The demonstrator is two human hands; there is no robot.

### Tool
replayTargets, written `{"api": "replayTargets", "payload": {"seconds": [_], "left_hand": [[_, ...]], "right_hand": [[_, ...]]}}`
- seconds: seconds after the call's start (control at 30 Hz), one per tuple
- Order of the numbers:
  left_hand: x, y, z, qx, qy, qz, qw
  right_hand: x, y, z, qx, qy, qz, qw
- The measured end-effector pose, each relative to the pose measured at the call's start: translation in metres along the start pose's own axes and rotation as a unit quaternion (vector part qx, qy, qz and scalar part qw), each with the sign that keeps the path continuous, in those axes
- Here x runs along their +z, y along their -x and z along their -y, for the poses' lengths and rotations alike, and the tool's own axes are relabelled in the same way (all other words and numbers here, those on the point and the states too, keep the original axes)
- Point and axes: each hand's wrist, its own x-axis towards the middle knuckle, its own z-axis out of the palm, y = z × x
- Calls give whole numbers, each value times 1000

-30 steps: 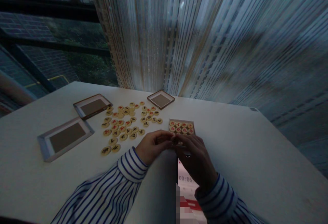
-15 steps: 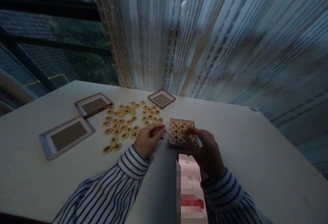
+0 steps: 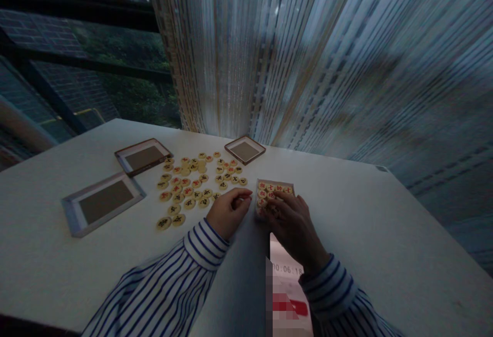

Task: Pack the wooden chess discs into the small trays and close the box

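Round wooden pieces with red characters fill a small square box [image 3: 275,181] right of centre. My right hand [image 3: 295,224] is over the box with its fingers bent down onto the pieces, covering the lower right part; what its fingertips hold, if anything, is hidden. Just left of the box, my left hand [image 3: 230,212] rests with its fingers curled together, and whatever they hold is too small to see. Many loose pieces [image 3: 187,191] with red or black characters lie spread on the white table [image 3: 208,144] beyond and left of my left hand.
Two shallow trays stand at the left, a brown-edged one [image 3: 144,157] behind a grey-edged one [image 3: 103,204]. A smaller square lid [image 3: 245,150] lies at the back. Below my right hand is a lit phone [image 3: 287,270]. A string curtain hangs behind the table.
My right hand has moved slightly left and down over the box, and its fingers now cover more of the pieces. The piece seen at its fingertips before is now hidden. My left hand stays beside the box.
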Motion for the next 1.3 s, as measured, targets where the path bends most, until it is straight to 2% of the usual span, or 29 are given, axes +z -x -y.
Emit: {"api": "replayTargets", "payload": {"seconds": [0.4,1.03,1.3], "left_hand": [[0,1,2,34,-47,9,998],[1,1,-1,33,-68,13,997],[1,1,3,39,-68,19,997]], "right_hand": [[3,-3,1,6,6,65,998],[-2,-5,7,11,13,102,995],[2,-3,3,25,10,101,995]]}}
